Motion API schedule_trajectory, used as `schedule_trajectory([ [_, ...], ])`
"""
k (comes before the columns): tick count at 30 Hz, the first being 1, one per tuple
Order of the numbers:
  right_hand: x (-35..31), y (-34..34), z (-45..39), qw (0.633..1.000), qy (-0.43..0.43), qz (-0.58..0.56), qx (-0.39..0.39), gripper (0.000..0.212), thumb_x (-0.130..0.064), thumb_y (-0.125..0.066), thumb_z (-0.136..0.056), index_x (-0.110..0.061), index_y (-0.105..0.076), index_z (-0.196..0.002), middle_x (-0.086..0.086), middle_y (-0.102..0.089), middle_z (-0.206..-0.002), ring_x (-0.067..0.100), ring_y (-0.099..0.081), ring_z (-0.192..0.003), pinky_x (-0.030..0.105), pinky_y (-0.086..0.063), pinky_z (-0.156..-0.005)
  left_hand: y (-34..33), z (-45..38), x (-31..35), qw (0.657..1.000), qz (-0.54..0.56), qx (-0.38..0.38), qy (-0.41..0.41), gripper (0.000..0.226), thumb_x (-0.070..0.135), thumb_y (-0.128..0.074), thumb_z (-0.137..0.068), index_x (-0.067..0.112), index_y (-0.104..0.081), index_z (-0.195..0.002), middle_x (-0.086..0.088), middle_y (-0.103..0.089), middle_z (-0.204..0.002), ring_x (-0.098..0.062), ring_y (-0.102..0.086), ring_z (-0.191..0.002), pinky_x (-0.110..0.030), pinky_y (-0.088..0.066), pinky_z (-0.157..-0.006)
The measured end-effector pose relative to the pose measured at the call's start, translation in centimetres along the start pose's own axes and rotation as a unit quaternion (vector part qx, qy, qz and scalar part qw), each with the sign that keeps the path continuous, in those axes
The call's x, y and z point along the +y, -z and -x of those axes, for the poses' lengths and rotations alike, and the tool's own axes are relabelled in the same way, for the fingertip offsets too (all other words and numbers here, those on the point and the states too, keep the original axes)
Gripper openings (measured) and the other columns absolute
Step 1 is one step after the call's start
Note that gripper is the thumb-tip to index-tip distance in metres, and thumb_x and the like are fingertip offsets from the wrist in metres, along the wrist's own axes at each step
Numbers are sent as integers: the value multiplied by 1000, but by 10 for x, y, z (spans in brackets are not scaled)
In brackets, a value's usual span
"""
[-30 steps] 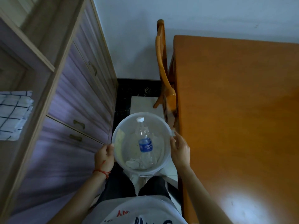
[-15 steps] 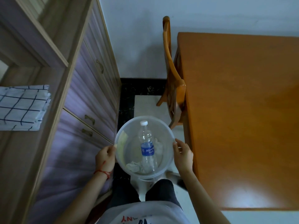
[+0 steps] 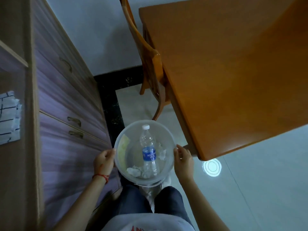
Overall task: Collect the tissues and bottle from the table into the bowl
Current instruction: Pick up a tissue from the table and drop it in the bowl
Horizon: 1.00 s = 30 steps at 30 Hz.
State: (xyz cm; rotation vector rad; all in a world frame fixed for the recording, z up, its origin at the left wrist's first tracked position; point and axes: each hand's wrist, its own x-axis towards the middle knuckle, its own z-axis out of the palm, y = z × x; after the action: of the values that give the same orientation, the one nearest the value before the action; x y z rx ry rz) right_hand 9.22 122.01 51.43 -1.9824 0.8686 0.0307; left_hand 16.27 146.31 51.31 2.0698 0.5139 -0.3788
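Note:
A clear plastic bowl (image 3: 168, 135) hangs in front of my body, above the floor and left of the table corner. Inside it lies a clear water bottle (image 3: 148, 152) with a blue label and white cap, cap pointing away from me. Crumpled white tissues (image 3: 134, 171) lie at the bowl's near side and beside the bottle on the right. My left hand (image 3: 103, 161) grips the bowl's left rim. On the right rim my right hand (image 3: 183, 158) holds the bowl.
The orange wooden table (image 3: 233, 77) fills the upper right, its near corner just right of my right hand. A wooden chair (image 3: 150, 64) is tucked at its left side. Purple drawers (image 3: 66, 114) run along the left. A checked cloth (image 3: 9, 117) lies on a shelf.
I have stepped back from the table with the bowl; the table's near corner and pale floor now show on the right. Both hands keep their hold on the rim.

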Motion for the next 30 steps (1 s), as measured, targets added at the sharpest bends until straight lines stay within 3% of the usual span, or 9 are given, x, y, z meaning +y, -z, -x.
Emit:
schedule_trajectory([
  [4, 15, 13, 25, 1000, -7, -9, 28, 28, -25, -48, -92, -14, -60, -115, 8, -61, -108, 16, -56, -88, 29, -45, -78, -8, 5, -4, 1000, -9, -29, -6, 25, 28, -54, -87, 8, -62, -75, -14, -61, -70, -28, -56, -70, -35, -46, -66],
  [6, 25, 18, 35, 999, -18, -10, 39, 29, -24, -47, -93, -14, -58, -117, 10, -60, -109, 15, -54, -87, 27, -42, -77, -14, 9, -5, 999, -16, -46, -12, 25, 27, -54, -87, 8, -62, -74, -12, -61, -65, -28, -57, -66, -37, -49, -65],
  [11, 55, 29, 61, 995, -66, -21, 72, 29, -23, -46, -93, -14, -57, -118, 12, -59, -113, 11, -51, -86, 24, -39, -77, -31, 29, -2, 995, -34, -82, -37, 29, 26, -54, -87, 14, -56, -61, -6, -57, -56, -20, -53, -56, -26, -44, -55],
  [16, 83, 47, 93, 988, -90, -50, 116, 27, -20, -48, -92, -10, -60, -114, 15, -61, -110, 11, -52, -82, 23, -38, -76, -46, 58, 0, 990, -44, -120, -54, 22, 25, -54, -87, 7, -64, -79, -5, -62, -66, -21, -58, -63, -25, -47, -58],
  [21, 112, 72, 126, 976, -127, -80, 159, 26, -18, -48, -92, -10, -60, -114, 15, -61, -108, 13, -52, -82, 22, -37, -76, -68, 91, 4, 981, -80, -154, -90, 16, 28, -57, -85, 17, -63, -76, -8, -65, -72, -30, -64, -74, -42, -55, -73],
  [24, 129, 90, 147, 966, -146, -97, 192, 26, -17, -48, -92, -9, -60, -114, 16, -61, -108, 14, -53, -83, 24, -38, -78, -84, 112, 6, 973, -100, -183, -103, 20, 27, -59, -84, 10, -66, -78, -10, -65, -70, -32, -65, -75, -47, -57, -74],
  [27, 146, 106, 166, 951, -168, -120, 228, 27, -16, -48, -92, -7, -59, -115, 17, -60, -109, 15, -53, -84, 26, -38, -79, -103, 138, 12, 964, -106, -214, -118, 22, 26, -59, -85, 8, -64, -73, -5, -63, -63, -30, -63, -66, -34, -57, -61],
  [29, 158, 117, 179, 941, -181, -128, 256, 27, -16, -49, -92, -7, -59, -114, 17, -61, -109, 16, -54, -84, 25, -38, -78, -115, 159, 19, 957, -110, -231, -133, 22, 23, -57, -85, 5, -63, -73, -3, -61, -60, -23, -59, -58, -18, -50, -47],
  [30, 164, 123, 187, 934, -189, -136, 270, 27, -16, -49, -92, -7, -59, -114, 17, -61, -110, 16, -54, -84, 25, -38, -78, -122, 167, 21, 952, -116, -244, -142, 24, 24, -57, -85, 4, -63, -73, -5, -62, -61, -23, -59, -58, -16, -48, -45],
])
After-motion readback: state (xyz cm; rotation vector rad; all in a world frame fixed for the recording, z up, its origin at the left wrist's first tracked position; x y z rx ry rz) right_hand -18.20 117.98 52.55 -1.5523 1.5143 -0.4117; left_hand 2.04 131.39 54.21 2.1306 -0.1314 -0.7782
